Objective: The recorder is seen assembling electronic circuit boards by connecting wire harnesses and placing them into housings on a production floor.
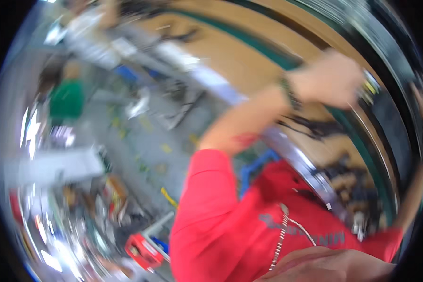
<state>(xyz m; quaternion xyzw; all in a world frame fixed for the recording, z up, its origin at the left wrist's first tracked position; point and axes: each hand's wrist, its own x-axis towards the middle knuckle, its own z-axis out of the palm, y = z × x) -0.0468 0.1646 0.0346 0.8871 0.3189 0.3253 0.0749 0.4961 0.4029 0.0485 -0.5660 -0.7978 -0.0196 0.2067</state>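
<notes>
My left arm, bare below a red sleeve and with a dark bracelet at the wrist, reaches over a brown workbench point(249, 56). The left hand point(331, 80) is blurred but looks curled closed. Right by its fingers is a small yellow and metallic thing point(372, 87), too smeared to name; I cannot tell where it ends and the grip begins. At the far right rim my right hand point(421, 94) shows only in part, its fingers smeared. Beneath my left wrist a dark, cable-like tool point(315, 127) lies on the bench.
Dark and tan small parts point(345, 185) lie on the bench nearer my body. A green strip point(239, 35) and dark rails run along it. On the left are a person in green point(66, 101), a white panel point(61, 167) and a red box point(143, 252).
</notes>
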